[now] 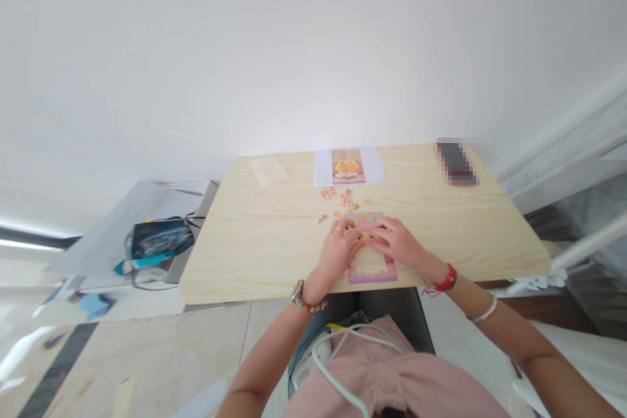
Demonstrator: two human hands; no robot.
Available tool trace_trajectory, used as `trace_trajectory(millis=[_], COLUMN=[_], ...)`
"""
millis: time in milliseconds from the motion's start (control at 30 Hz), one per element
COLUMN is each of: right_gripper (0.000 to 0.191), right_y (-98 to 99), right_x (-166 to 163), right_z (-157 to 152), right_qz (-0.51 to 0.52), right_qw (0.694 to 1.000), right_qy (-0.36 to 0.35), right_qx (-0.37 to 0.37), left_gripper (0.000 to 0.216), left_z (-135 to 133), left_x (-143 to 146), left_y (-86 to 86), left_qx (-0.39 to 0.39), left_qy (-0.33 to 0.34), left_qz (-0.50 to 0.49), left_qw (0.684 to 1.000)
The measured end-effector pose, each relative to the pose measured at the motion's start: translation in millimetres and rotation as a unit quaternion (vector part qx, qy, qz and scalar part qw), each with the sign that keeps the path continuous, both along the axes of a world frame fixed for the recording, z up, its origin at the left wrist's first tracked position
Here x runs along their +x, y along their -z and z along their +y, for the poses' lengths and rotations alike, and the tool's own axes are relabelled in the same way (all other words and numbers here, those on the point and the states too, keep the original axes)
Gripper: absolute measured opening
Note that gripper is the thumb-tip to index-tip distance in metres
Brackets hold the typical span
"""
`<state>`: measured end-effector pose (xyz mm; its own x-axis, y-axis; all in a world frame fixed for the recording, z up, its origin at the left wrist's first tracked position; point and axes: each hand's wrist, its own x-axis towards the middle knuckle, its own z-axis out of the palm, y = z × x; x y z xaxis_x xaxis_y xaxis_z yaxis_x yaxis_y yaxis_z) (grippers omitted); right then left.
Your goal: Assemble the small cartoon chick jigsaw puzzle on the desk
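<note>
A partly assembled jigsaw puzzle (372,278) lies near the table's front edge, its pink-purple border joined around an open middle. Over its upper left part, my left hand (339,249) is closed, with thumb and fingertips together at an orange jigsaw piece. From the other side my right hand (402,243) bends its fingers onto the same spot, closed at the pieces there. Fingertips cover much of what they touch. Loose jigsaw pieces (346,197) are scattered just beyond my left hand. Behind them lies a reference picture (348,167) of a yellow character on white paper.
A phone-like dark object (456,163), pixelated, rests at the table's (264,241) back right. A pale translucent sheet (268,170) lies at the back left. Left of the table, a dark and blue bag (161,238) sits on a lower surface. A white wall (313,52) stands behind.
</note>
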<state>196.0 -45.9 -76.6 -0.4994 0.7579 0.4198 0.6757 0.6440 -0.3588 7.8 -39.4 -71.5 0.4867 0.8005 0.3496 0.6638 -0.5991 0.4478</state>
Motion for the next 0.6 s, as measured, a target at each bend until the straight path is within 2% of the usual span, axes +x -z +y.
trace_trajectory(millis=[167,300,600], right_gripper=[0.013,0.014,0.017], right_y=[-0.7,-2.1,-2.0], right_x=[-1.8,-2.8,-5.9], right_z=[0.2,-0.5,-5.9], right_qz=[-0.009,-0.019,-0.064], right_qw=[0.999,0.998,0.997], right_qy=[0.006,0.015,0.025], right_qx=[-0.034,-0.055,-0.028], left_gripper=[0.004,0.005,0.008], left_z=[-0.5,-1.2,-3.9], left_x=[4.4,6.0,6.6], left_y=[-2.9,-1.2,3.7], left_qx=[0.017,0.023,0.020], left_qy=[0.014,-0.004,-0.015], left_qz=[0.045,0.068,0.074], left_qw=[0.999,0.997,0.997])
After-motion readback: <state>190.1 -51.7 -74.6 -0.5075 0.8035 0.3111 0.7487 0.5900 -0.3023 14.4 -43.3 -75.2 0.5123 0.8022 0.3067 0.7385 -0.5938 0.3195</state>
